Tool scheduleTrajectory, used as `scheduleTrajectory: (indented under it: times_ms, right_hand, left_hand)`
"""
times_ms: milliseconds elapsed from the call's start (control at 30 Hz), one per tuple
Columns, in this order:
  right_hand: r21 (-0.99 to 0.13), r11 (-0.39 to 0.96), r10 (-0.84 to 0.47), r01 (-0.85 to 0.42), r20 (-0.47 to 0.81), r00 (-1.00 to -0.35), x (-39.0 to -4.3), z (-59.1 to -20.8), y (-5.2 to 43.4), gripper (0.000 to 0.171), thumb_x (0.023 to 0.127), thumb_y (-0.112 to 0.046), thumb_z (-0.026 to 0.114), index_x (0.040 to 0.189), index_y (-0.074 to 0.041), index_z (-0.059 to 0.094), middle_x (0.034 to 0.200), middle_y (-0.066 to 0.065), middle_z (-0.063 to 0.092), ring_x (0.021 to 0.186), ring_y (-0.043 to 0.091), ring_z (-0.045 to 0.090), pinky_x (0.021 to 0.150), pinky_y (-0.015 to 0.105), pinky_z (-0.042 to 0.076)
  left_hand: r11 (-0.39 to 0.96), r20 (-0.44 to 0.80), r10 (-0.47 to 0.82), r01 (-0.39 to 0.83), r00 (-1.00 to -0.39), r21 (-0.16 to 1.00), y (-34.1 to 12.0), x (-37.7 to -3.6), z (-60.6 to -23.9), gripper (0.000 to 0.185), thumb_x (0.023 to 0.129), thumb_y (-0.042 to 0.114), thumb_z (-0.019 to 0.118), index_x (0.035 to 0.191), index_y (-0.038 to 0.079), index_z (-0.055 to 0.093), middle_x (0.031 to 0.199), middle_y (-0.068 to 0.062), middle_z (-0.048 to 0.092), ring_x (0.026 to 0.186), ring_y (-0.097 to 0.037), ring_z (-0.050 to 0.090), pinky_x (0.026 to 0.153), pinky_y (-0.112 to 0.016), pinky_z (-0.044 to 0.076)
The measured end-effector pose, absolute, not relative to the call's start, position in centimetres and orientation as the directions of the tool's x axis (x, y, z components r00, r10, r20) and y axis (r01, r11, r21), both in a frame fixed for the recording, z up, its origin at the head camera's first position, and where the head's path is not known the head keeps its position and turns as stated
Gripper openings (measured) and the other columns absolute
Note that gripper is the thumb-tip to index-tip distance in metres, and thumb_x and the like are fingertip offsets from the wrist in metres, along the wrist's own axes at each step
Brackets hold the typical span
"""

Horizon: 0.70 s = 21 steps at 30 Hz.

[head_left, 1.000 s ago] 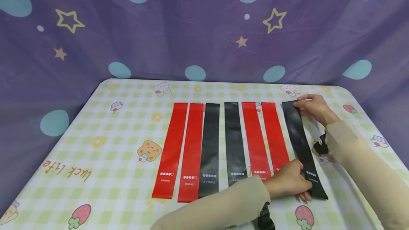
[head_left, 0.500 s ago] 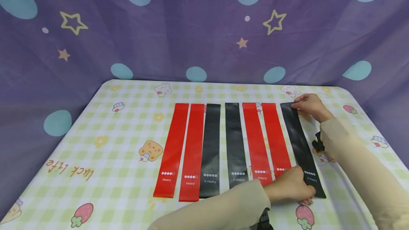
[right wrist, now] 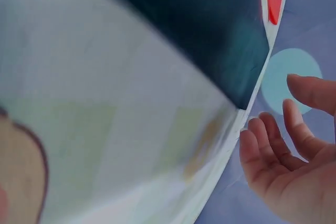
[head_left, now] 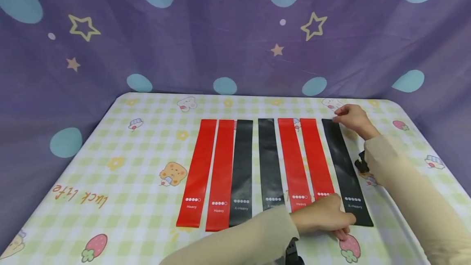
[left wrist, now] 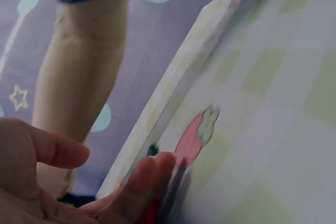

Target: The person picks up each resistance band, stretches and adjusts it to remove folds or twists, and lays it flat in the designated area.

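Observation:
Several flat resistance bands lie side by side on the table. The rightmost is a black X-Heavy band (head_left: 344, 167). At its far end is my right hand (head_left: 354, 120); in the right wrist view its thumb and loosely bent fingers hold nothing. My left hand (head_left: 325, 215) is beside the band's near end, across the lower end of a red band (head_left: 317, 154). In the left wrist view, its thumb and fingers are apart with nothing between them. Whether either hand touches a band is unclear.
To the left lie red Heavy bands (head_left: 291, 158) (head_left: 197, 171) (head_left: 220, 171) and black X-Heavy bands (head_left: 270, 162) (head_left: 242, 167). My left sleeve (head_left: 235, 240) covers some near ends. Beneath is a checked tablecloth (head_left: 140, 199); a purple curtain (head_left: 228, 32) hangs behind.
The rightmost black band has shifted slightly left and its label now shows fully. My right hand has let go of its far end; my left hand has drawn back left from its near end.

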State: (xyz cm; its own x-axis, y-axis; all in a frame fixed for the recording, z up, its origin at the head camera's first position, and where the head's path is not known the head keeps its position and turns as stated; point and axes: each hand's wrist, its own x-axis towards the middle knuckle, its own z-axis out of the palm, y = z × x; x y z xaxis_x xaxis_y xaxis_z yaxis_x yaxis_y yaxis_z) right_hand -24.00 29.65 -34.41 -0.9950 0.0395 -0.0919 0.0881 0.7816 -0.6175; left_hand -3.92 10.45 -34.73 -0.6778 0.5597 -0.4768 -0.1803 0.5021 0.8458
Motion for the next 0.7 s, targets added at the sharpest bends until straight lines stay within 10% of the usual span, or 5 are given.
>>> scheduleTrajectory:
  times_ms: [167, 700]
  right_hand:
    - [-0.577, 0.816, 0.013, 0.022, -0.020, -1.000, -23.8, -33.8, 28.3, 0.036, 0.088, -0.018, 0.060, 0.110, 0.009, 0.054, 0.114, 0.032, 0.056, 0.100, 0.042, 0.054, 0.082, 0.044, 0.045]
    - [-0.469, 0.866, -0.106, -0.176, 0.172, -0.979, -22.8, -33.5, 26.5, 0.040, 0.089, -0.014, 0.057, 0.117, 0.014, 0.051, 0.118, 0.034, 0.054, 0.109, 0.047, 0.049, 0.098, 0.058, 0.037]
  left_hand:
    - [0.441, -0.450, 0.550, -0.213, -0.703, 0.872, 8.0, -5.9, -33.8, 0.025, 0.090, 0.016, 0.058, 0.112, 0.005, 0.050, 0.062, -0.005, 0.062, 0.052, -0.019, 0.063, 0.051, -0.023, 0.052]
    - [0.359, -0.187, 0.351, -0.053, -0.917, 0.932, -3.1, -14.0, -30.4, 0.034, 0.098, 0.023, 0.045, 0.126, 0.004, 0.049, 0.114, -0.018, 0.063, 0.099, -0.036, 0.063, 0.075, -0.034, 0.054]
